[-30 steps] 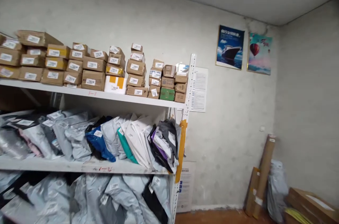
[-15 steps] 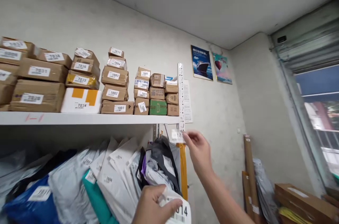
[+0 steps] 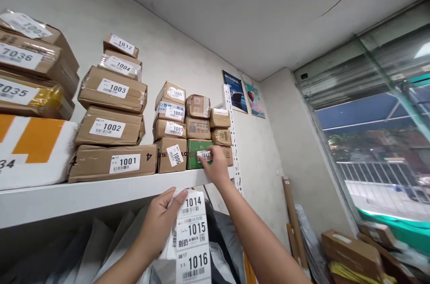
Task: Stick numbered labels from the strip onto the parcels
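- Right hand (image 3: 217, 166) is up at the top shelf (image 3: 101, 194) now, fingers closed on the 1013 label (image 3: 204, 155) and holding it flat against the green box (image 3: 192, 158).
- Half a second back we had that hand lower, by the white post (image 3: 231, 131), with the label pinched in mid-air.
- So the label has gone from the air to the box front. We can't tell if it's stuck down all the way.
- Left hand (image 3: 160, 223) grips the strip (image 3: 192, 239) just under the shelf edge, showing 1014, 1015 and 1016.
- Around it: the 1006 box (image 3: 169, 155) touches the green box on its left, brown boxes (image 3: 198, 128) sit stacked on top, and mailers (image 3: 101, 252) fill the space below. Nothing blocks the right hand.
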`<action>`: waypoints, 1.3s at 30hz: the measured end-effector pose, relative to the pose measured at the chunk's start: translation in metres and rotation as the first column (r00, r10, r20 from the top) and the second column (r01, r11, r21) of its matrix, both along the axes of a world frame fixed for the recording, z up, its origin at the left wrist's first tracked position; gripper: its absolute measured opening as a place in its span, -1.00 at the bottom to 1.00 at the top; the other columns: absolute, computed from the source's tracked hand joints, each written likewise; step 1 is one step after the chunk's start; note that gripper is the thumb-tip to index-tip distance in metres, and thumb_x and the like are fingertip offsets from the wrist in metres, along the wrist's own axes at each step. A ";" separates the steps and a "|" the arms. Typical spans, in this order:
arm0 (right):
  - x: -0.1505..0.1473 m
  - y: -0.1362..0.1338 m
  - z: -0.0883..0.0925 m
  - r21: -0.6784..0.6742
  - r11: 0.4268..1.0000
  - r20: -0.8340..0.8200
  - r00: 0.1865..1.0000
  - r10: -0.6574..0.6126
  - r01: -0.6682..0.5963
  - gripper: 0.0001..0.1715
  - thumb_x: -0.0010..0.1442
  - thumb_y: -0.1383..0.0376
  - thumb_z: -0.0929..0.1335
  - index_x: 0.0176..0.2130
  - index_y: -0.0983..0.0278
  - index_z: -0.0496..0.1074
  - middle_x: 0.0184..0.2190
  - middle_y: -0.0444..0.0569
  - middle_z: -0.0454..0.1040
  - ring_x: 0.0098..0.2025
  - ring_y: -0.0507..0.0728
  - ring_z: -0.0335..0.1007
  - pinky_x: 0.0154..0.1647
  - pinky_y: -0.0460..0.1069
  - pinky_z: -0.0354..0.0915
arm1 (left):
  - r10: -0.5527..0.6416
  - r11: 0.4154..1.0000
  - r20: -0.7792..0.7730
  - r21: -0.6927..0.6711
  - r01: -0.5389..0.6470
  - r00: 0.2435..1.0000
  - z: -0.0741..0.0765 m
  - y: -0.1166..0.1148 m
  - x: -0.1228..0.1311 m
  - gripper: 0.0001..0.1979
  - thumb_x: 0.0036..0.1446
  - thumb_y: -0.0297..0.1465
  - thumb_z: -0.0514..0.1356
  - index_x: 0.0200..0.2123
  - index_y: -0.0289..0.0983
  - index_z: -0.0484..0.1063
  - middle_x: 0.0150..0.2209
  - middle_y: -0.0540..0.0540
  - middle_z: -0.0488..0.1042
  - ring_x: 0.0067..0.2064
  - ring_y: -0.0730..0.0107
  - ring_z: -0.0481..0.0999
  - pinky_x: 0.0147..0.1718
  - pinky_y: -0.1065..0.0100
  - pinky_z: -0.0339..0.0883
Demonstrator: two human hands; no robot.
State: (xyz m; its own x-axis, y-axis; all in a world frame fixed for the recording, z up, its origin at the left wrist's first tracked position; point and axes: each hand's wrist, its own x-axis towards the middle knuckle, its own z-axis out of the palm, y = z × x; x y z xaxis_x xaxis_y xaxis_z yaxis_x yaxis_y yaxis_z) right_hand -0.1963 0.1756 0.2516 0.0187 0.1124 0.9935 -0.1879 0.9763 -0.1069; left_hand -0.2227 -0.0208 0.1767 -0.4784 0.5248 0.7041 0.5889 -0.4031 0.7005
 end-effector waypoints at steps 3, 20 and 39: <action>0.009 -0.007 -0.002 0.103 0.994 0.074 0.997 0.012 -0.020 -0.92 0.09 0.26 0.37 -0.38 0.24 0.41 -0.30 0.04 0.42 -0.18 0.22 0.32 -0.13 0.12 0.27 | -0.045 0.999 0.029 0.031 0.044 0.999 0.003 0.014 -0.009 -0.55 0.05 0.02 0.13 -0.53 -0.27 0.31 -0.60 0.07 0.27 -0.54 0.50 0.21 -0.57 0.48 0.11; 0.051 -0.062 -0.033 -0.269 0.752 0.004 0.781 0.625 -0.601 -0.79 0.02 0.15 0.43 -0.39 0.25 0.46 -0.43 -0.06 0.49 -0.35 0.08 0.40 -0.36 -0.04 0.32 | 0.057 0.977 0.019 0.206 -0.060 0.998 0.040 0.031 0.000 -0.64 -0.04 -0.06 0.23 -0.44 -0.27 0.43 -0.58 0.03 0.45 -0.52 0.42 0.38 -0.56 0.46 0.21; 0.001 -0.022 0.091 -0.110 0.993 -0.067 0.996 -0.060 0.053 -0.42 -0.09 0.43 0.43 -0.03 0.28 0.35 -0.13 0.13 0.42 -0.16 0.28 0.37 -0.10 0.20 0.29 | 0.101 0.989 -0.201 0.125 -0.077 0.974 0.043 0.005 -0.012 -0.64 0.02 -0.06 0.19 -0.43 -0.26 0.48 -0.46 -0.02 0.49 -0.39 0.32 0.41 -0.40 0.37 0.23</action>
State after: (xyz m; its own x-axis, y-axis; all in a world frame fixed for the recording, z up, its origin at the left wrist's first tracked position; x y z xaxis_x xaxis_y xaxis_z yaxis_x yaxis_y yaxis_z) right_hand -0.1950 0.1541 0.3427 0.0967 0.2156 0.9717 -0.1435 0.9691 -0.2008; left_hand -0.2346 -0.0159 0.2197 -0.3580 0.3960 0.8456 0.7529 -0.4132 0.5123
